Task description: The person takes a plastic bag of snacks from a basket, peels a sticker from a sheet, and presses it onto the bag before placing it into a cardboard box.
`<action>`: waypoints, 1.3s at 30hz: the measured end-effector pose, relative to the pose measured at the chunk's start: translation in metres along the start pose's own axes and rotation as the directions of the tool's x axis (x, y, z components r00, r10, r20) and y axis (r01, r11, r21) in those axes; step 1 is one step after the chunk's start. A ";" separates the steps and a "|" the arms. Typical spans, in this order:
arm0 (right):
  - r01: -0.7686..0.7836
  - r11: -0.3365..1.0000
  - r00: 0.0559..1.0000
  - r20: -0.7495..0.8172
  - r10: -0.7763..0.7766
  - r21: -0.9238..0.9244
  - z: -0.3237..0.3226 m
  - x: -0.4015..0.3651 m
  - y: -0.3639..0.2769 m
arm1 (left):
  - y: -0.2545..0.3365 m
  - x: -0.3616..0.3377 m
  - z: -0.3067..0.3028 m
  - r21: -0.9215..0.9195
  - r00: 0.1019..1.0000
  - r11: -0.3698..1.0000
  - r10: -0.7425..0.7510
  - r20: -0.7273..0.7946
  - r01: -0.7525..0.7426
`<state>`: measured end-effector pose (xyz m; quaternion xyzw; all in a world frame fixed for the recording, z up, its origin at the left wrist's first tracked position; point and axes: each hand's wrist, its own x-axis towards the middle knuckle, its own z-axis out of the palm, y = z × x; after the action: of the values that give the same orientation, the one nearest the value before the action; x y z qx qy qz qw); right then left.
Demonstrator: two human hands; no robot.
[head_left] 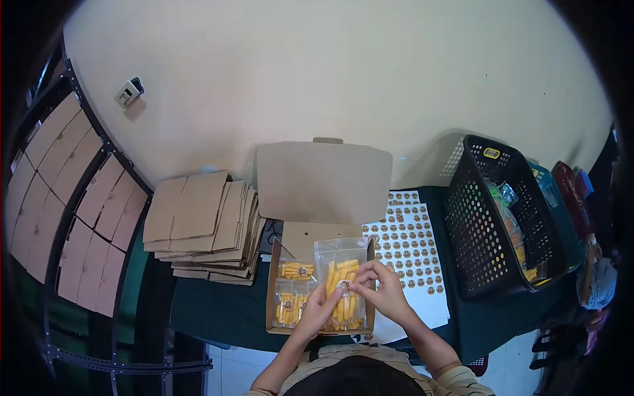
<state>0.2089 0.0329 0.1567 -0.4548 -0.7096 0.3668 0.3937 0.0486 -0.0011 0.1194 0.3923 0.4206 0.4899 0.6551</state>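
My left hand point(317, 310) grips the lower left side of a clear zip bag point(340, 248) filled with yellow stick-shaped snacks point(343, 307). At the front of this bag is a round printed sticker point(345, 286), its right edge pinched by the fingertips of my right hand point(383, 290). Beneath the bag stands an open cardboard box point(271, 300), its lid point(323, 181) raised toward the wall. Inside, on the left, lie more bags of the same snacks point(290, 303) with round stickers on them. The held bag and my hands hide the box's right part.
Sticker sheets point(413, 247) lie right of the box on a dark green cloth point(475, 330). To the left rises a stack of flattened cardboard boxes point(191, 211). A black perforated basket point(469, 218) holds packets at right. Shelving with cartons point(86, 257) stands far left.
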 end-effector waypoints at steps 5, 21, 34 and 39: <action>0.009 1.000 1.000 -0.004 -0.009 -0.012 0.000 0.000 0.004 | 0.001 0.000 0.002 0.046 1.000 0.999 -0.022 -0.008 0.023; -0.041 0.993 0.996 -0.076 0.050 0.115 -0.009 0.003 0.011 | 0.005 0.003 0.009 -0.073 0.992 0.997 0.006 -0.125 -0.015; -0.267 0.814 0.964 0.144 0.224 0.516 0.014 -0.005 0.042 | 0.008 0.010 0.007 0.044 0.993 0.992 -0.117 0.006 0.117; -0.330 0.734 0.940 0.275 0.200 0.594 -0.001 -0.004 0.037 | 0.007 0.010 0.012 -0.023 0.995 0.996 -0.092 -0.030 0.091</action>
<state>0.2242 0.0408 0.1235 -0.3553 -0.5071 0.6780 0.3961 0.0593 0.0091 0.1281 0.3578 0.4429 0.4698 0.6746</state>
